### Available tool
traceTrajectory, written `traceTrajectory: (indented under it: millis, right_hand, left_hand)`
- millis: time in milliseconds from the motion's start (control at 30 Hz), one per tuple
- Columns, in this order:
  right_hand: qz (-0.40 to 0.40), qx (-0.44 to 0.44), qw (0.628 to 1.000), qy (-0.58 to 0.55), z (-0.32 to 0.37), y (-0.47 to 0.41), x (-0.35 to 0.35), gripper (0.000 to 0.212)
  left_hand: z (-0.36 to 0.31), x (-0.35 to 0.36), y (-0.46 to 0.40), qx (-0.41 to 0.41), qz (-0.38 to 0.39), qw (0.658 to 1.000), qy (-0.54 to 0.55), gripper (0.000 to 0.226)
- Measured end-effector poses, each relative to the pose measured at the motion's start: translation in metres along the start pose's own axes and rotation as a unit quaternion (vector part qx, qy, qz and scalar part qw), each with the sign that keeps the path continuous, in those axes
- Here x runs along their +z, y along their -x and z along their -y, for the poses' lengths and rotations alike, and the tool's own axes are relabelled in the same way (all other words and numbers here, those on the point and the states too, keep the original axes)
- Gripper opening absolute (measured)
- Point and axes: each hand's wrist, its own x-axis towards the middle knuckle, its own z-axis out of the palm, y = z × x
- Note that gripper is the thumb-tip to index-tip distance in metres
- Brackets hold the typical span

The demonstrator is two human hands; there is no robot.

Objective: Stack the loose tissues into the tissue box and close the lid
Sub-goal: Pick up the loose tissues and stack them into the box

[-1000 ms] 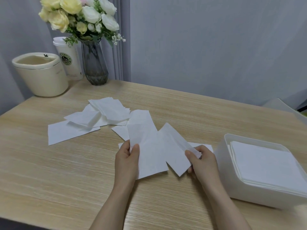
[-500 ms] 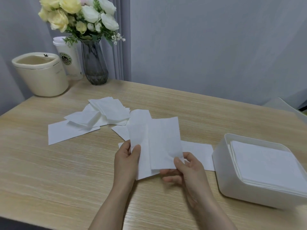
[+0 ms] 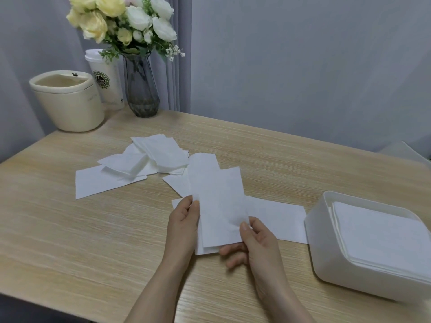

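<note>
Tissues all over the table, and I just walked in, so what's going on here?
A person is gathering loose tissues. The left hand and right hand pinch a small stack of tissues just above the table. More tissues lie scattered behind, and one tissue lies flat beside the open tissue box, which already holds a pile. No lid is on it.
</note>
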Motion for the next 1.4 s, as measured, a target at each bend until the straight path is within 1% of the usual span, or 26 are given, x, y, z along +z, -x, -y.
traceTrajectory:
  millis: [133, 500, 633, 867, 1000, 1100, 1200, 1267, 1333, 1367, 1400]
  right_hand:
    - [0.012, -0.005, 1.0, 0.01, -0.001, 0.001, 0.003, 0.019]
    - [0.017, 0.002, 1.0, 0.026, -0.004, 0.0, 0.001, 0.018]
    - [0.019, 0.004, 1.0, 0.012, -0.003, 0.001, 0.0, 0.018]
    - [0.018, 0.002, 1.0, 0.019, -0.004, 0.0, 0.0, 0.017]
    - [0.018, 0.007, 0.999, 0.03, -0.004, 0.001, 0.001, 0.017]
    - [0.02, 0.008, 0.999, 0.033, -0.003, 0.001, 0.003, 0.016]
    - [0.028, 0.018, 0.999, 0.03, 0.0, 0.002, 0.003, 0.014]
    - [0.014, 0.004, 0.998, 0.053, 0.005, 0.001, -0.001, 0.011]
    - [-0.027, -0.049, 0.992, 0.114, 0.013, -0.003, -0.007, 0.011]
    - [-0.056, -0.085, 0.982, 0.158, 0.017, -0.009, -0.012, 0.013]
    - [-0.086, -0.121, 0.965, 0.217, 0.022, -0.015, -0.018, 0.015]
  left_hand:
    - [-0.002, 0.001, 0.0, -0.014, -0.008, 0.999, 0.032, 0.021]
    - [-0.002, 0.0, -0.001, -0.026, -0.033, 0.999, 0.022, 0.023]
    - [-0.001, 0.0, -0.001, -0.021, -0.041, 0.999, 0.026, 0.023]
    - [-0.002, 0.002, -0.001, -0.009, -0.038, 0.999, 0.027, 0.024]
    - [-0.002, 0.002, 0.0, 0.018, -0.024, 1.0, -0.003, 0.028]
    - [0.0, 0.001, 0.0, 0.004, -0.004, 1.0, -0.011, 0.021]
    - [0.003, 0.0, -0.001, 0.002, -0.007, 1.0, -0.018, 0.024]
    - [0.004, -0.001, -0.003, 0.005, -0.018, 1.0, -0.012, 0.027]
    - [0.005, -0.002, -0.004, 0.005, -0.029, 1.0, -0.004, 0.031]
    - [0.006, -0.002, -0.005, 0.004, -0.033, 0.999, -0.002, 0.032]
    - [0.006, -0.002, -0.005, 0.002, -0.034, 0.999, 0.001, 0.033]
